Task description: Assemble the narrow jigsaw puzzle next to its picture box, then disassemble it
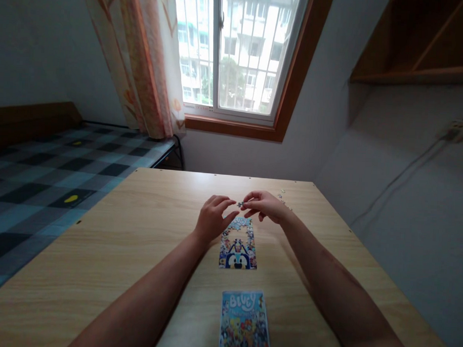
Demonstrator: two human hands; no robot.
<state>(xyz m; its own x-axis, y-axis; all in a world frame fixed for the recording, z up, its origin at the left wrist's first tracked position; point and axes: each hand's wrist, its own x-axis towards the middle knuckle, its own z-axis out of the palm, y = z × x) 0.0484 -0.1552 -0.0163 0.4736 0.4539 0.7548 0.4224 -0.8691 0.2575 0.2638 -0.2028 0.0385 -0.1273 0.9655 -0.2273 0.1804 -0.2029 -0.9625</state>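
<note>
A small puzzle piece (240, 204) is pinched between the fingertips of my right hand (264, 205), above the far end of the puzzle. My left hand (214, 217) is beside it with thumb and fingers apart, its fingertips close to the piece. Below both hands lies the partly assembled puzzle (238, 257), with a blue dog face at its near end and a gap of bare wood in its upper middle. Nearer to me on the table sits the Bluey puzzle box (244, 320).
Several loose pieces (282, 191) lie on the wooden table (156, 242) beyond my right hand, some partly behind it. A bed (64, 167) with a checked cover stands at the left. The window and curtain are behind the table, and a shelf hangs at the upper right.
</note>
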